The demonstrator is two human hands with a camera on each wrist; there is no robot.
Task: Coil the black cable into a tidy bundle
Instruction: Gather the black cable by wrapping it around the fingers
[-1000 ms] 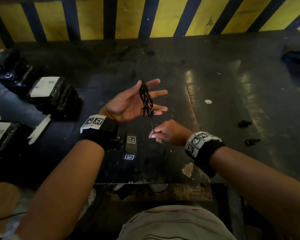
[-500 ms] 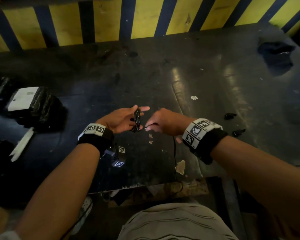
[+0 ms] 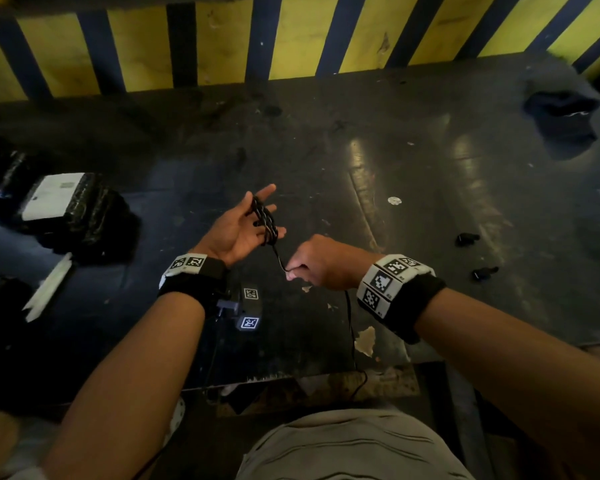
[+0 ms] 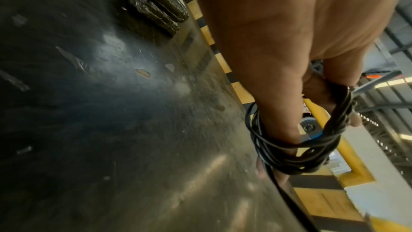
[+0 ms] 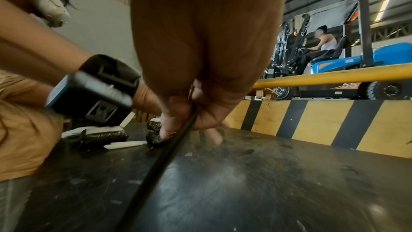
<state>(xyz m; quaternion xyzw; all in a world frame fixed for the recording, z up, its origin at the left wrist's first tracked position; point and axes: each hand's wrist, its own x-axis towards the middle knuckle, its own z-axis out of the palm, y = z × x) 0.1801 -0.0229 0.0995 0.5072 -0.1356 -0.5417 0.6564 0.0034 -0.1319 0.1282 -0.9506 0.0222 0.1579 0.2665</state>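
Observation:
The black cable (image 3: pixel 265 221) is wound in several loops round the straight fingers of my left hand (image 3: pixel 238 230), which is held palm up above the dark table (image 3: pixel 361 161). One strand runs down from the coil to my right hand (image 3: pixel 291 271), pinched between thumb and fingertips. From there the cable (image 3: pixel 352 334) trails over the table's front edge. The left wrist view shows the coil (image 4: pixel 289 158) circling the fingers (image 4: pixel 280 112). In the right wrist view the strand (image 5: pixel 169 149) leaves the pinching fingertips (image 5: pixel 178 119).
Black wrapped packages (image 3: pixel 73 209) and a white strip (image 3: pixel 47 289) lie at the left. A dark cloth (image 3: pixel 561 119) is at the far right, two small black pieces (image 3: pixel 466 239) nearer. A yellow-black striped barrier (image 3: pixel 291 39) borders the back. A forklift with a driver (image 5: pixel 334 59) stands beyond it.
Half a second ago the hands met at the coil. Now my right hand has drawn back toward me with the strand, and my left hand has lifted with its fingers spread.

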